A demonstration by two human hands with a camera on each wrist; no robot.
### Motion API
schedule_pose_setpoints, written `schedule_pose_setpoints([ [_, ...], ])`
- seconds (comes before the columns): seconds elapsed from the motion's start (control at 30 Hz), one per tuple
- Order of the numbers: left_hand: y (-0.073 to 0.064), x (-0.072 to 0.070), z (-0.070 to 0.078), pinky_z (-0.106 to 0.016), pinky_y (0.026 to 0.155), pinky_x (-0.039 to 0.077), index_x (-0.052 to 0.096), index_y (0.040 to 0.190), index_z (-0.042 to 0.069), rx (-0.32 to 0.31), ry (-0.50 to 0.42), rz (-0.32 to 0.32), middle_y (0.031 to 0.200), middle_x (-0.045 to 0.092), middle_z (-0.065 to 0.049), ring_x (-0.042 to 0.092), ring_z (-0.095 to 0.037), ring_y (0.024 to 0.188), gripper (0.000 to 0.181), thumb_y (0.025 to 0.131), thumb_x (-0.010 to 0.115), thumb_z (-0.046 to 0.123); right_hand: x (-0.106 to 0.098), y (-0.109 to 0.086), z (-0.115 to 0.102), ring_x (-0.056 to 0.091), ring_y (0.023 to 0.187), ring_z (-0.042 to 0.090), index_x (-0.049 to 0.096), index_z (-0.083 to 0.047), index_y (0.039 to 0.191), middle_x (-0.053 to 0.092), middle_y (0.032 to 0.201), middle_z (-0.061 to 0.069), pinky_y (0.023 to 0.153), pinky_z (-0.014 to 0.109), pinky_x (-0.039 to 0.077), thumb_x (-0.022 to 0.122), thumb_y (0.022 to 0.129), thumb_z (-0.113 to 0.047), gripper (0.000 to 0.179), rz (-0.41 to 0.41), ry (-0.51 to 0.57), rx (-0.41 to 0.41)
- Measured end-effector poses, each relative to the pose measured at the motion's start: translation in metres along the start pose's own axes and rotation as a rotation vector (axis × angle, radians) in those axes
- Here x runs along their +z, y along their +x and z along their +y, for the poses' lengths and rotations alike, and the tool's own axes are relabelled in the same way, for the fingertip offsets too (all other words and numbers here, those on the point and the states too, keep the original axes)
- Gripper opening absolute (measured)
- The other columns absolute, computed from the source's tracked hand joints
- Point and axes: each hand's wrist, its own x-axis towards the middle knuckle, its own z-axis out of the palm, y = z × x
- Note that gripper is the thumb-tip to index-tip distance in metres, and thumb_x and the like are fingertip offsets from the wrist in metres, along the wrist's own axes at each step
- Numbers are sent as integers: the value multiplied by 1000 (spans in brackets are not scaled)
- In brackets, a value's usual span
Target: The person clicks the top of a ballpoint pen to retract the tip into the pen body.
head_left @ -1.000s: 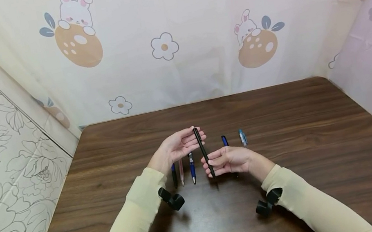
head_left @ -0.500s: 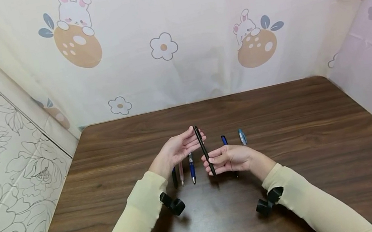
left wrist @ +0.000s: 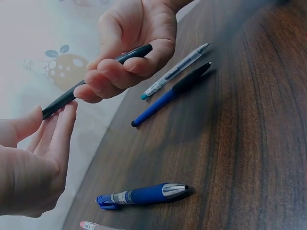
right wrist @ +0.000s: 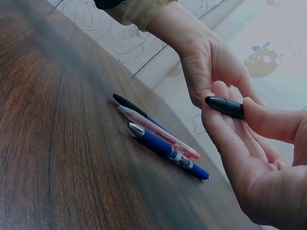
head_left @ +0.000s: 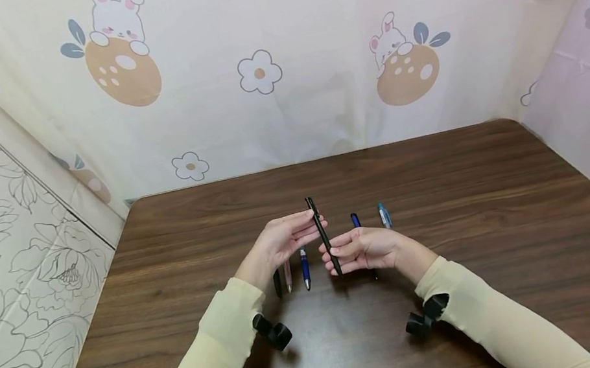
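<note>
A slim black pen [head_left: 322,232] is held above the table, tilted, by both hands. At its far end my left hand [head_left: 288,236] pinches it between thumb and fingers, and the tip of that end pokes out past the thumb. My right hand [head_left: 366,249] grips the near end, thumb on top and fingers beneath. The right wrist view shows the tapered end of the black pen [right wrist: 225,107] jutting from the right thumb. Below the left hand lie a thick blue pen [left wrist: 144,195], a pink clear pen [right wrist: 158,132] and a black-and-blue pen [right wrist: 127,103].
Beneath the right hand lie a blue pen with a black grip [left wrist: 168,98] and a clear pen with a teal end [left wrist: 175,72]. The brown wooden table [head_left: 449,183] meets a patterned curtain [head_left: 317,108] at its back edge.
The left thumb and fingers have slid a little down the black pen, so more of its far end shows. The right hand keeps its grip, nearly still.
</note>
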Motion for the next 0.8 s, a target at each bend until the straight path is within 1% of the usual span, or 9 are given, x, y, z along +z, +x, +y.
schedule_pose_setpoints([
  [0.07,-1,0,-1,-38,105,48,53,131,-8,9,7,14,125,64,-22,66,-26,113,38,96,56,6,-1,0,1,69,96,14,32,17,139,72,100,3,90,30,58,49,97,1,48,4,-11,-3],
  [0.17,-2,1,-2,-39,104,48,55,128,-9,24,4,34,102,73,-14,71,-20,97,36,94,57,3,-1,0,1,69,96,14,32,17,139,72,100,3,90,30,58,51,97,-1,50,6,-25,-9],
  [0.23,-3,2,-3,-41,105,47,56,126,-10,36,-5,44,88,74,-8,71,-17,88,34,94,57,1,-1,0,0,70,96,14,33,17,139,73,101,3,90,30,58,51,96,-1,50,11,-30,-12],
  [0.3,-4,3,-4,-42,105,46,55,126,-11,46,-8,50,81,72,-4,70,-15,83,34,93,57,-1,-1,0,0,69,96,14,33,16,139,73,101,3,90,30,58,52,96,-1,49,13,-30,-14],
  [0.4,-4,4,-5,-42,104,47,55,126,-12,55,-7,58,79,72,-3,70,-14,80,35,92,58,-2,-1,0,0,69,96,13,33,16,139,73,101,4,90,30,58,51,96,-1,49,17,-27,-18],
  [0.53,-5,4,-6,-36,95,55,55,126,-11,57,16,69,80,72,-2,69,-13,78,36,91,59,-3,-1,0,0,69,96,13,32,17,139,73,101,3,90,31,58,50,97,0,49,17,-25,-27],
  [0.63,-6,5,-7,-32,90,57,53,127,-11,63,38,62,80,71,-1,69,-11,77,38,91,59,-4,-1,0,0,69,97,13,35,16,138,73,101,4,90,31,58,50,97,0,47,14,-16,-34],
  [0.73,-7,5,-8,-32,91,56,51,128,-12,62,43,51,79,71,0,69,-9,77,39,91,58,-6,0,1,1,70,98,14,46,12,132,73,102,5,90,31,58,50,97,-1,37,11,0,-37],
  [0.8,-7,5,-9,-32,92,56,52,128,-12,61,42,52,79,71,0,69,-9,77,38,90,58,-6,0,1,2,70,98,14,55,6,125,74,103,6,90,30,57,50,97,-1,29,9,13,-35],
])
